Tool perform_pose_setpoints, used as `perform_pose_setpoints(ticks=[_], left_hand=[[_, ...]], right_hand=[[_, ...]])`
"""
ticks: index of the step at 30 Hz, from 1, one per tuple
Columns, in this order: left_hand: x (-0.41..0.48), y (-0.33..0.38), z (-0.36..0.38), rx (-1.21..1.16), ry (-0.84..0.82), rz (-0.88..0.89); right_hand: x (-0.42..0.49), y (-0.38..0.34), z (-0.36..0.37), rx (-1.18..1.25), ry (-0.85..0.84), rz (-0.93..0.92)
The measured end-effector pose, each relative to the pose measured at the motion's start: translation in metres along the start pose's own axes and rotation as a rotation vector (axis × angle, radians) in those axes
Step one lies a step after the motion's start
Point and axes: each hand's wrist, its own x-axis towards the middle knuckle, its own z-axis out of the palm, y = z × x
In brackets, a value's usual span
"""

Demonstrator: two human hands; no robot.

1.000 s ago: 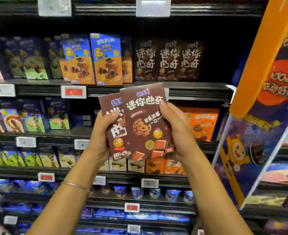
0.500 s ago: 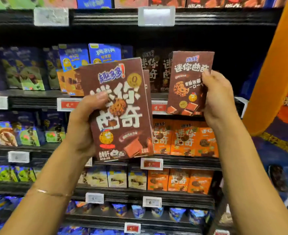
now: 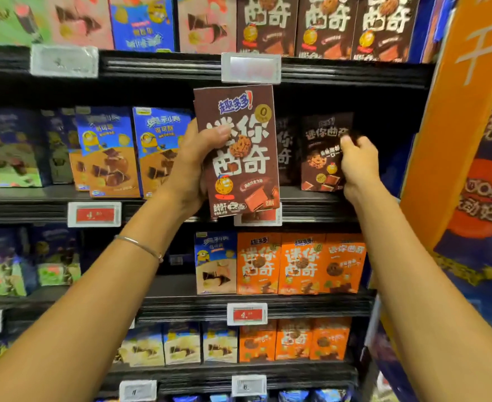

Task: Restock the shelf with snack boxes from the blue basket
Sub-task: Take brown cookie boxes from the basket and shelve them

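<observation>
Head view: left hand grips brown 趣多多 box; right hand pinches shelved 迷你曲奇 box.

Six brown boxes are showing: three lining the top shelf, one in the left hand, one in the right hand, one standing between them. Six orange boxes are sitting in two rows of three. Three red price tags are hanging.

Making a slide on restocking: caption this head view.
The left hand holds a brown snack box up while the right hand grips a second box at the shelf.
</observation>
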Motion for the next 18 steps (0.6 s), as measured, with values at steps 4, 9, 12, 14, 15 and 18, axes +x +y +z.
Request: perform_pose_setpoints(ticks=[4,9,12,14,15,18], left_hand=[[0.007,-0.006,0.005,-0.004,0.02,0.0],[0.014,-0.012,0.013,0.016,0.026,-0.012],[0.017,-0.014,0.019,0.048,0.04,-0.004],[0.019,-0.016,0.022,0.052,0.047,-0.002],[0.02,-0.017,0.023,0.053,0.05,-0.004],[0.023,-0.02,0.026,0.071,0.051,-0.005]], right_hand=[[0.02,0.01,0.007,-0.004,0.038,0.08],[0.037,0.019,0.016,-0.1,0.071,0.145],[0.047,0.02,0.022,-0.127,0.113,0.18],[0.053,0.022,0.025,-0.124,0.131,0.201],[0.054,0.022,0.026,-0.112,0.135,0.211],[0.058,0.023,0.029,-0.051,0.125,0.265]])
